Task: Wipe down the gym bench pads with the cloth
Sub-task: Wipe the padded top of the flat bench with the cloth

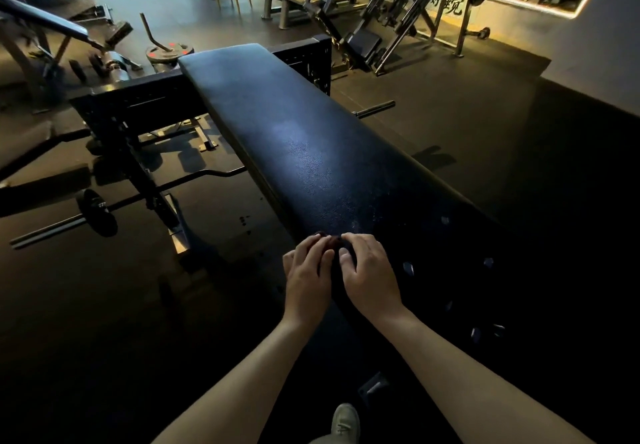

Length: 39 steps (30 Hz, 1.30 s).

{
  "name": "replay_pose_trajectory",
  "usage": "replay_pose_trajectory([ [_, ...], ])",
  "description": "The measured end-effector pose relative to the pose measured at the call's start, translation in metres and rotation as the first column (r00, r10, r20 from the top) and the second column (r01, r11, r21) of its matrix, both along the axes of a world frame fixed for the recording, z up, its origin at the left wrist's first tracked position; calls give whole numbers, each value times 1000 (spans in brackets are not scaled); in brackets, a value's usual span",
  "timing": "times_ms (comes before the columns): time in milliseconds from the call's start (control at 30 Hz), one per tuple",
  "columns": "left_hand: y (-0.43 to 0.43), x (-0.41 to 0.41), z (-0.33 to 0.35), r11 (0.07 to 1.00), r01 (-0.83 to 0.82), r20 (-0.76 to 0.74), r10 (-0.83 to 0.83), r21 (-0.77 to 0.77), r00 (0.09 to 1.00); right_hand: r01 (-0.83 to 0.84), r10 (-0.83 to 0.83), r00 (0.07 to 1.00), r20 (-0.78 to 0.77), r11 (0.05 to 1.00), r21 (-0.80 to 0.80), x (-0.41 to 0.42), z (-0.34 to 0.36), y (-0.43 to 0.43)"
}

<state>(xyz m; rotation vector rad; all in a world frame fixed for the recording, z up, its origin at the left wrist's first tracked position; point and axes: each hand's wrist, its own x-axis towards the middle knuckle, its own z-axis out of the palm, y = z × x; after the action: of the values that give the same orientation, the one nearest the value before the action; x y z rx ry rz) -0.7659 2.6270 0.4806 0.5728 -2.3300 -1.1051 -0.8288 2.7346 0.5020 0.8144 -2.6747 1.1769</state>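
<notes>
Both hands sit close together on the near end of the long black bench pad (294,125). The left hand (306,270) and the right hand (367,270) have bent fingers, and they seem to pinch a small dark cloth (329,241) between them. Only a little dark red bit of the cloth shows past the fingertips. The rest is hidden under the hands, and the light is dim. The pad runs away from the person, up and to the left, to its far end. I think the wiping is at the near end and most of the pad is not done yet, but I cannot be sure. To do it well, open the cloth out flat so more of it touches the pad. Press down softly and push it in long straight lines to the far end. Go over the left and right edges too, so no strip is missed.
</notes>
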Motion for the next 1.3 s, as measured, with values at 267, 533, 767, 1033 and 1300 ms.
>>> replay_pose_trajectory([
  [267, -27, -20, 18, 994, -27, 71, 19, 109, 997, -35, 46, 996, -75, 990, 135, 18, 6, 5],
  [533, -2, 13, 2, 987, 157, 24, -156, -22, 987, 23, -21, 999, -38, 998, 52, 24, 3, 12],
  [767, -41, -19, 17, 999, 27, -4, -27, 17, 1000, -5, 7, 1000, -27, 998, 58, 15, 3, 4],
  [1033, -10, -6, 6, 996, 49, 32, -52, 75, 998, -28, 28, 1000, 2, 1000, 6, 9, 2, 6],
  [1300, 4, 4, 9, 997, 26, 10, -27, 79, 1000, -98, 98, 995, 4, 995, 3, 9, 3, 10],
])
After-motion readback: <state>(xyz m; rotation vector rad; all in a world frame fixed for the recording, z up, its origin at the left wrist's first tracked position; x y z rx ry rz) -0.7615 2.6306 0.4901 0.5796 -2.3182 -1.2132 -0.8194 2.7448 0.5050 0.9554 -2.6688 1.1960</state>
